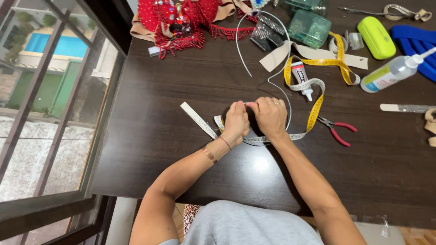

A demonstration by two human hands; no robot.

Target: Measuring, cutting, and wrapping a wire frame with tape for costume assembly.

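Observation:
My left hand (236, 121) and my right hand (271, 115) are side by side at the middle of the dark wooden table (172, 149), both pinching a thin white wire (240, 54). The wire loops up toward the back of the table and curves round my right hand. A yellow and white measuring tape (318, 102) lies under and around my hands, with one end sticking out to the left. Small pliers with red handles (338, 129) lie just right of my right hand.
A red beaded and fringed garment (181, 20) lies at the back left. Further right are green glass boxes (309, 27), a glue tube (300, 77), a lime green case (376, 37), a white squeeze bottle (390, 72) and blue fabric (415, 43). A window (50, 100) runs along the table's left edge.

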